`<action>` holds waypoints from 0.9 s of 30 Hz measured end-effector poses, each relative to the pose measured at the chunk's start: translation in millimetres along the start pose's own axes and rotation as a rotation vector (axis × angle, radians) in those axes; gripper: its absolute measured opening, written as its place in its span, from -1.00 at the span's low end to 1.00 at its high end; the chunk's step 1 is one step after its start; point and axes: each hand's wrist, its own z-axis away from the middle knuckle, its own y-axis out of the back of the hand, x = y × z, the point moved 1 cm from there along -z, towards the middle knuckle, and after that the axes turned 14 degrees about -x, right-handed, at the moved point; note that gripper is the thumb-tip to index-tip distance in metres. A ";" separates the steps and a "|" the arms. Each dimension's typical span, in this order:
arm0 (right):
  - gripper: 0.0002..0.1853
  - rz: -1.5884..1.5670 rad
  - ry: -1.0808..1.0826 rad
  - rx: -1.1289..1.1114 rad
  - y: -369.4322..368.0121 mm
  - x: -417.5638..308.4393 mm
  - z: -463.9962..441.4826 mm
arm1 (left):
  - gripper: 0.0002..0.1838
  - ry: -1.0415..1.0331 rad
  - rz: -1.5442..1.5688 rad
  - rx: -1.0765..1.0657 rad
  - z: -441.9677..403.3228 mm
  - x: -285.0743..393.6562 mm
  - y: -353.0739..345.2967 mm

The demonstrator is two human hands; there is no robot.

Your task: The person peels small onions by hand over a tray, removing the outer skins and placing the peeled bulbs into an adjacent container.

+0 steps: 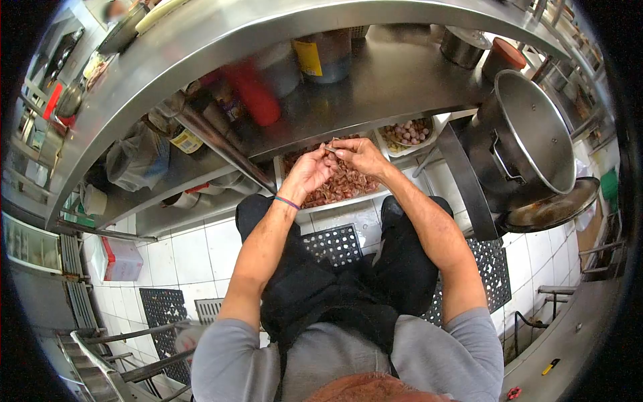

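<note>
My left hand (311,175) and my right hand (362,157) meet above a white tub (365,197), fingertips pinched together. Between them is something small that I cannot make out, mostly covered by the fingers. The tub is full of reddish-brown pieces (345,182) that look like small shallots or their skins. Beyond my right hand stands a second white container (396,152) with small round pale-pink and yellowish pieces (410,132), perhaps peeled ones. A thin coloured band circles my left wrist.
A steel worktable (221,41) arches overhead, with bottles and tubs on its lower shelf (382,80). At my right stand a large steel pot (492,151) and a blackened pan (552,204). Black perforated mats (333,245) lie on white tiles. A red-and-white box (120,260) sits left.
</note>
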 end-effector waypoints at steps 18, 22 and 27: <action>-0.66 -0.457 -0.316 0.060 1.0 -5.6 14.4 | -0.82 -0.403 -1.449 0.290 -8.7 -27.4 4.4; -0.69 -0.468 -0.336 0.068 2.7 -10.5 18.8 | -0.83 -0.462 -1.400 0.275 -14.4 -34.6 1.7; -0.67 -0.339 -0.057 0.024 3.5 5.6 9.0 | -0.74 -0.179 -0.377 0.083 -11.5 -25.8 -12.9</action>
